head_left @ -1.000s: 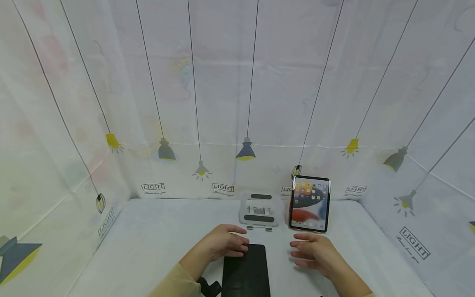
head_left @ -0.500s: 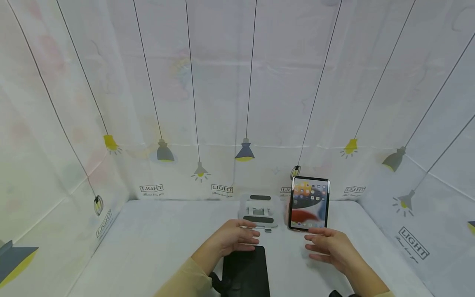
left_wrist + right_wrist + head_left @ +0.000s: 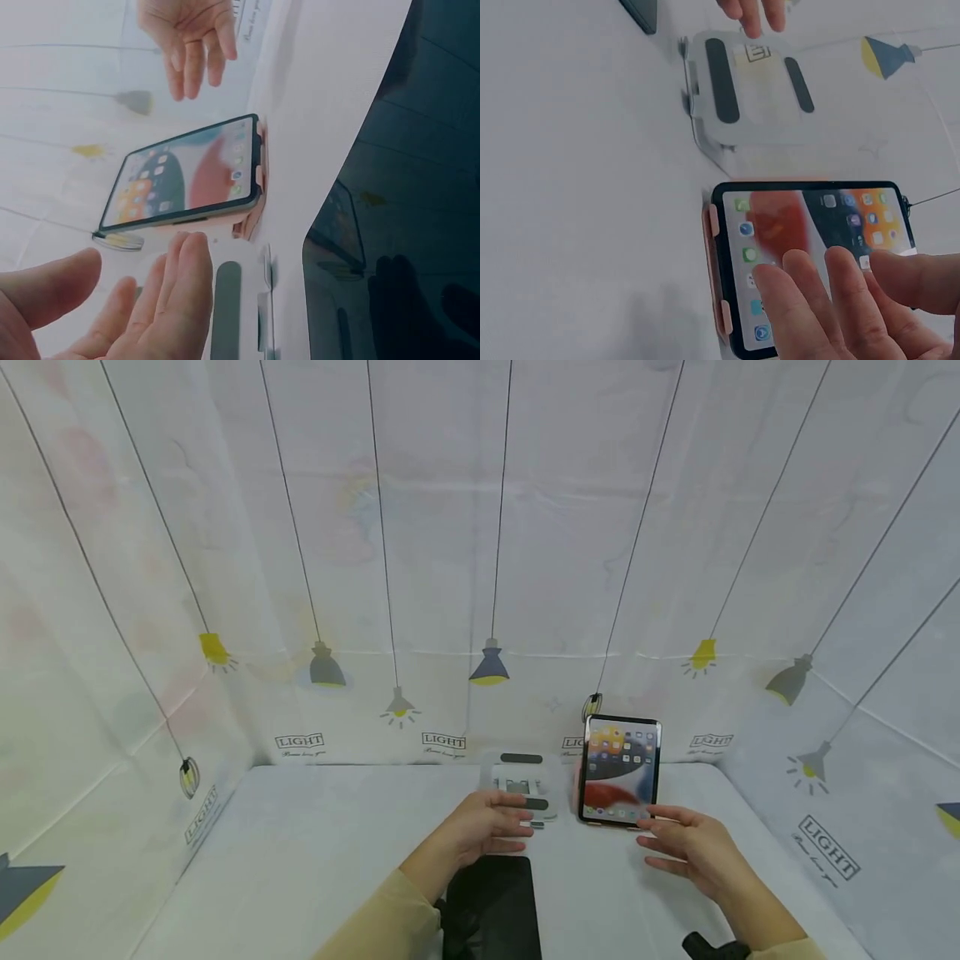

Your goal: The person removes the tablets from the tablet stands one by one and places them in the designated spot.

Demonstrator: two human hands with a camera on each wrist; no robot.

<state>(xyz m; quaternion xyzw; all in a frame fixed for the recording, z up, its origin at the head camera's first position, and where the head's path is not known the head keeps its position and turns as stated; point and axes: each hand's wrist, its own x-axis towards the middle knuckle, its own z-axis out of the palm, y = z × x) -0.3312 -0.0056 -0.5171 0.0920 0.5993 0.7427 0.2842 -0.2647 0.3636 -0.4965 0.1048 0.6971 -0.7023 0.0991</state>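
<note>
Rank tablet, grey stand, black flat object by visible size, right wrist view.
1. Tablet, largest though the right hand covers part
2. Grey stand
3. Black flat object, only a corner in frame

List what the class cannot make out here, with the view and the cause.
- Black slab, head view: near end cut off by the bottom edge.
- Grey stand, head view: partly hidden by the left hand.
- Pink support, head view: mostly hidden behind the lit tablet.
- Tablet screen, right wrist view: partly covered by the right hand.
- App icons, head view: too small to identify.
</note>
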